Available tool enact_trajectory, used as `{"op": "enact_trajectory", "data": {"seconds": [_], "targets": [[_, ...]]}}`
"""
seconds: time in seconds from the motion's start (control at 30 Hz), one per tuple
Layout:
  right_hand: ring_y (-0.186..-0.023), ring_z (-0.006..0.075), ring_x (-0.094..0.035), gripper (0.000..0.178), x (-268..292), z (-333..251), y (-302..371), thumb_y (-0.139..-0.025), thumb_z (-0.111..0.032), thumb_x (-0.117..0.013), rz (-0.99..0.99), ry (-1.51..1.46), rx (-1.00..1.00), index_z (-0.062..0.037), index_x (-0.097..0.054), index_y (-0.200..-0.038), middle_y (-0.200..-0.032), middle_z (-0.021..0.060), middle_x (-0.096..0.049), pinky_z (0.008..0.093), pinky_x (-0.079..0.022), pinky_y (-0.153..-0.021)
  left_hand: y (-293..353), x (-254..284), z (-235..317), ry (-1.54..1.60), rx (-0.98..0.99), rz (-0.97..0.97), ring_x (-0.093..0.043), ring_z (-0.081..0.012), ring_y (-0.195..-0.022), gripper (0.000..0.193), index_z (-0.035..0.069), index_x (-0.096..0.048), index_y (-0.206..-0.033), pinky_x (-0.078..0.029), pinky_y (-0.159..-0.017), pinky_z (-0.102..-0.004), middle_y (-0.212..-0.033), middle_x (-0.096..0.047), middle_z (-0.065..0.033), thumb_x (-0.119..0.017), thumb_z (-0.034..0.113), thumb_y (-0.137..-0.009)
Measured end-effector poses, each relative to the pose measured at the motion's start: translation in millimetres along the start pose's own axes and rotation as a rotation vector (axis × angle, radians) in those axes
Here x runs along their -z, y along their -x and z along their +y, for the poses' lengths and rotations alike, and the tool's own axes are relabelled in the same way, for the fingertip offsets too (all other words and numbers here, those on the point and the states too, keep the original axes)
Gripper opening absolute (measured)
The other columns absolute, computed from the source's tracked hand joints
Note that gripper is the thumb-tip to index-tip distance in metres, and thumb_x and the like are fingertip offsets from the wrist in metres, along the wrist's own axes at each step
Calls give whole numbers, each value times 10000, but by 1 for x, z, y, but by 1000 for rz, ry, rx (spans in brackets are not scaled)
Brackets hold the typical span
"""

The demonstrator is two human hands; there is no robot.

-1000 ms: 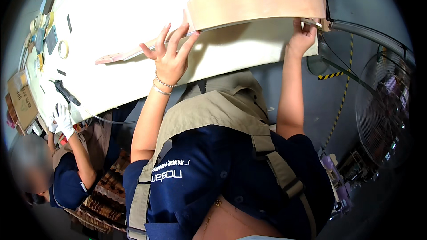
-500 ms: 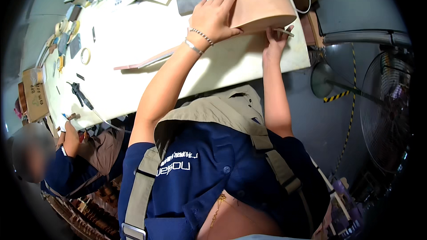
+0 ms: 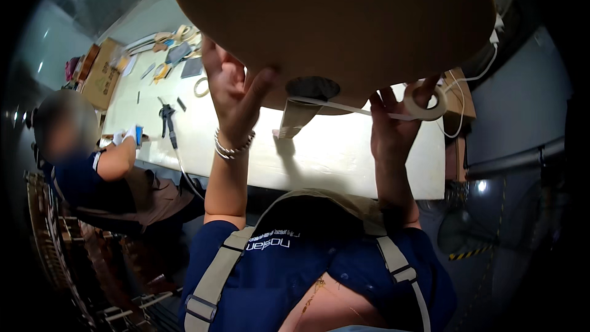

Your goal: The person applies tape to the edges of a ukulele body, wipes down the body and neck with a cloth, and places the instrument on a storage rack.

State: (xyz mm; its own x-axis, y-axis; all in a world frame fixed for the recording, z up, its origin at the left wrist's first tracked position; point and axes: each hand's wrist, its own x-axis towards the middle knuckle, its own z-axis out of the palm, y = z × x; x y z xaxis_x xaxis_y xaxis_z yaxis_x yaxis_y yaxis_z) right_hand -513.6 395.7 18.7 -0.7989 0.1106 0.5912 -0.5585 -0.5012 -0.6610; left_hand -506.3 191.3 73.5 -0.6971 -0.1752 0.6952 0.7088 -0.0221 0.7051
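At lower centre, a navy short-sleeved shirt (image 3: 261, 280) bears white lettering (image 3: 269, 243), left of the open collar. Khaki straps (image 3: 220, 270) with dark buckles (image 3: 201, 308) run over both shoulders, joining khaki cloth (image 3: 307, 195). A gold necklace (image 3: 319, 284) hangs at the neck; silvery bracelets (image 3: 226, 151) circle the left wrist (image 3: 233, 139).

The left hand (image 3: 241, 92) is gripping a raised guitar (image 3: 332, 24) by its edge. The right hand (image 3: 392, 126) is holding a tape roll (image 3: 440, 109), whose strip (image 3: 347, 108) is running to the neck (image 3: 297, 120), beside the sound hole (image 3: 312, 88). A hosed tool (image 3: 167, 120) is lying on the table (image 3: 350, 175); leftward, a gloved co-worker (image 3: 115, 165) is holding something blue (image 3: 139, 135).
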Motion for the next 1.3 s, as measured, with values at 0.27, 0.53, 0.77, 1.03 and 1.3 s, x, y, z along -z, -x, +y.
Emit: {"op": "enact_trajectory", "data": {"seconds": [0.27, 0.53, 0.77, 1.03, 1.3], "targets": [[-1179, 304, -488, 1019, -42, 18, -6, -705, 208, -369, -385, 42, 177, -310, 140, -1420, -1352, 160, -286, 411, -435, -977, 30, 53, 12, -1166, -690, -28, -74, -398, -1346, 322, 207, -642, -847, -189, -1083, -565, -1366, -160, -154, -778, 430, -659], [-1182, 335, -480, 1032, -54, 13, -3, -701, 201, -385, -355, -34, 150, -274, 205, -1403, -1255, 177, -342, 453, -421, -982, 32, 68, 19, -1160, -707, -55, -131, -409, -1337, 191, 230, -681, -733, -157, -1094, -569, -1377, -188, -131, -808, 339, -641], [-1152, 330, -506, 973, -49, 10, -3, -781, 125, -436, -338, 28, 162, -247, 218, -1397, -1244, 194, -358, 460, -437, -964, 38, 68, 16, -1137, -695, -62, -80, -434, -1340, 195, 303, -703, -843, -219, -1081, -566, -1374, -202, -138, -783, 343, -669], [-1146, 314, -514, 957, -42, 8, 1, -808, 107, -452, -302, 78, 182, -232, 224, -1394, -1258, 195, -362, 442, -439, -967, 41, 66, 15, -1199, -765, -77, -151, -413, -1327, 257, 356, -695, -903, -234, -1082, -533, -1362, -246, -130, -784, 343, -662], [-1154, 315, -506, 965, -42, 0, 2, -804, 102, -467, -285, 86, 172, -221, 227, -1393, -1260, 198, -362, 437, -447, -962, 51, 63, 8, -1225, -814, -84, -246, -380, -1290, 263, 312, -657, -944, -202, -1091, -560, -1327, -295, -127, -756, 312, -700]]}}
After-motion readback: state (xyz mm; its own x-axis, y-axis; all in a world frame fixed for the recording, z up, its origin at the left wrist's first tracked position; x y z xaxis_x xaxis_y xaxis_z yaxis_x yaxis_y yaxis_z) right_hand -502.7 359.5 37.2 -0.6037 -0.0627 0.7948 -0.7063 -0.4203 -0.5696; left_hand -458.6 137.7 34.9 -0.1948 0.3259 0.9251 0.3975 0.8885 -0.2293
